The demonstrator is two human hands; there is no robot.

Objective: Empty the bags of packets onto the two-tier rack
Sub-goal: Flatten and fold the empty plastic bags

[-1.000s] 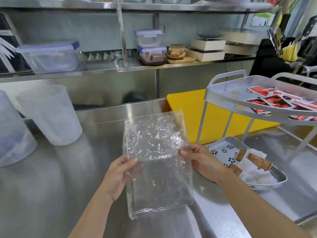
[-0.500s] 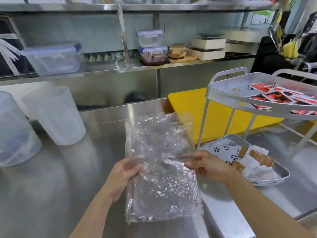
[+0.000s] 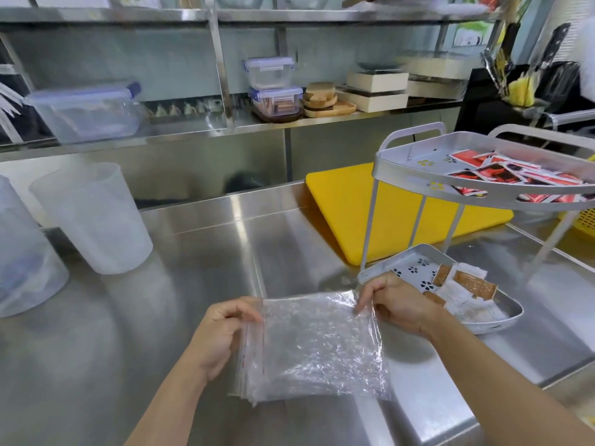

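Clearly empty, the bag point(image 3: 317, 346) is stretched flat and low over the counter point(image 3: 180, 284) in the single head view, pinched at its top corners. The left hand point(image 3: 225, 333) nips the corner by the red zip strip; the right hand point(image 3: 397, 305) nips the far corner between thumb and fingertips. Both grips are closed on the plastic.

Only one bag is plainly in view, though layered edges at its lower left hint at a second folded with it; I cannot tell. The rack point(image 3: 415, 170) stands just right of the hands, its two tiers both loaded: red packets point(image 3: 492, 172) on top, roughly ten, and brown-and-white packets point(image 3: 463, 284) below, perhaps six to eight, too overlapped to count exactly.

By my reading the emptying itself is finished or nearly so, and this is tidying the spent bag. Next it wants laying flat or folding aside on bare counter, clear of the rack.
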